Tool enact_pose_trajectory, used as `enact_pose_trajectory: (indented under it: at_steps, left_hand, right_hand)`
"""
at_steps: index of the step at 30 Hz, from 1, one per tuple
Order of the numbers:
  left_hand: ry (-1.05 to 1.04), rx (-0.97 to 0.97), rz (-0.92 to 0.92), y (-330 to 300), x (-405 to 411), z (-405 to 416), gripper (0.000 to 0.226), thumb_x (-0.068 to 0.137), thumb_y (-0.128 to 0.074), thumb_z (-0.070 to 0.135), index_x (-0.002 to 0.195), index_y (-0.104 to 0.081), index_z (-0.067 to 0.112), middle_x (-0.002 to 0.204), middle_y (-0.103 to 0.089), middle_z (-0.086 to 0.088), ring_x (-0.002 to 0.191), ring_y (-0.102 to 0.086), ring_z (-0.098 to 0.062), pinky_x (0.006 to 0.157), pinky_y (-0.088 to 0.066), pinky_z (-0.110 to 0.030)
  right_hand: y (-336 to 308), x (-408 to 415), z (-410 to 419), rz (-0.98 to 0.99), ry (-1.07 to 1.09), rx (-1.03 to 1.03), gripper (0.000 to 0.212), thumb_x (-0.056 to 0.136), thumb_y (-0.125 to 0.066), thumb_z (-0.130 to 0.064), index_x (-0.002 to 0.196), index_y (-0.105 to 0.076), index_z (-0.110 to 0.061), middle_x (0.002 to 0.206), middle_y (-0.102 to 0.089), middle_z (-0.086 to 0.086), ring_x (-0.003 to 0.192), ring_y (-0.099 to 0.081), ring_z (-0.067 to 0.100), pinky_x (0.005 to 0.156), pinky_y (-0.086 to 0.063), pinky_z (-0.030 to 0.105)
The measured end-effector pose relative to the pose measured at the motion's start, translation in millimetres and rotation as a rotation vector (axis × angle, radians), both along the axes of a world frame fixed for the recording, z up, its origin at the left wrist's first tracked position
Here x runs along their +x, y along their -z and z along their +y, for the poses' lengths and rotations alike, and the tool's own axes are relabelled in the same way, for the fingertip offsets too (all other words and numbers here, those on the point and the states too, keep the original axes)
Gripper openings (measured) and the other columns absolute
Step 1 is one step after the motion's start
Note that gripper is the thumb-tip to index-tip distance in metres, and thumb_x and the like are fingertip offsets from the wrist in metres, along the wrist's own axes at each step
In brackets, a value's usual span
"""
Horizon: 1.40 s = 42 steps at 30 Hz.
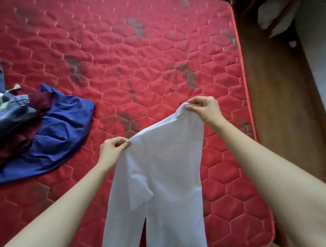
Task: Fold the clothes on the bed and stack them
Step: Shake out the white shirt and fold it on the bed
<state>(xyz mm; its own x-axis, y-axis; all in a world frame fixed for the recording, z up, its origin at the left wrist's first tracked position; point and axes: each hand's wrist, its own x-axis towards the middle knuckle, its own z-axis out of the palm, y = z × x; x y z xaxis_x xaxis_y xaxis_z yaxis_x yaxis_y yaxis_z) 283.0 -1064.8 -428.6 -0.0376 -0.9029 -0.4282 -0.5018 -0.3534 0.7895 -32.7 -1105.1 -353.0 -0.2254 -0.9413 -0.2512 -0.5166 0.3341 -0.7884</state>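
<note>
In the head view, the left hand (112,150) and the right hand (204,108) each pinch one top corner of a white garment (160,171), and it hangs in the air above the red mattress (137,59). On the left side of the mattress lies a pile of unfolded clothes: a blue cloth (60,130), a dark red cloth (40,101) and jeans (8,112).

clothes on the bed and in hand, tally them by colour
white: 1, the white garment held up by the left hand and right hand
blue: 1, blue cloth
maroon: 1, maroon cloth
denim: 1, jeans
total: 4 clearly visible
</note>
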Motion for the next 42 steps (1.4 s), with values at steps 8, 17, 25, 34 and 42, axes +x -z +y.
enact_pose_trajectory:
  at_steps: [8,17,25,34,42]
  left_hand:
    - [-0.042,-0.109,0.048,36.3,-32.2,-137.3,0.009,0.084,-0.071,0.019,0.078,-0.074,0.026,0.08,-0.073,0.01,0.076,-0.063,-0.005,0.079,-0.048,-0.03]
    - [0.124,-0.313,-0.626,103.6,-90.3,-236.5,0.054,0.097,-0.047,0.017,0.147,-0.031,0.005,0.155,-0.027,-0.014,0.145,-0.018,-0.029,0.115,-0.018,-0.043]
    - [0.478,-0.243,-0.822,198.4,-103.1,-188.2,0.061,0.101,-0.022,0.047,0.154,-0.011,0.019,0.162,-0.002,-0.005,0.149,0.002,-0.022,0.118,0.0,-0.049]
    - [0.567,-0.384,-0.811,236.1,-82.6,-190.2,0.066,0.098,-0.009,0.055,0.152,-0.011,0.017,0.161,-0.011,-0.007,0.148,-0.009,-0.028,0.117,-0.002,-0.053]
    - [0.473,-0.115,-0.714,199.6,-94.3,-181.4,0.062,0.1,-0.012,0.049,0.154,-0.007,0.02,0.162,0.006,-0.001,0.148,0.011,-0.019,0.116,0.006,-0.053]
  right_hand:
    - [46.2,-34.8,-161.4,0.073,-0.079,-0.109,0.01,0.081,-0.073,-0.018,0.09,-0.075,-0.02,0.089,-0.073,-0.006,0.084,-0.065,0.001,0.084,-0.05,0.022]
    - [134.7,-24.0,-266.0,0.567,-0.15,-0.026,0.051,0.1,-0.045,-0.028,0.147,-0.035,-0.014,0.152,-0.033,0.008,0.144,-0.021,0.024,0.113,-0.025,0.042]
    - [245.6,9.1,-214.0,0.717,-0.386,0.077,0.058,0.102,-0.03,-0.045,0.154,-0.012,-0.026,0.162,0.002,0.006,0.149,0.006,0.023,0.117,-0.002,0.051]
    - [304.2,-6.6,-203.3,0.797,-0.41,0.014,0.06,0.101,-0.028,-0.048,0.154,-0.009,-0.027,0.162,0.007,0.001,0.148,0.014,0.027,0.118,0.006,0.048]
    - [283.3,-2.7,-125.3,0.694,-0.404,0.115,0.058,0.102,-0.03,-0.043,0.154,-0.009,-0.026,0.161,0.009,0.008,0.148,0.011,0.029,0.119,0.004,0.05]
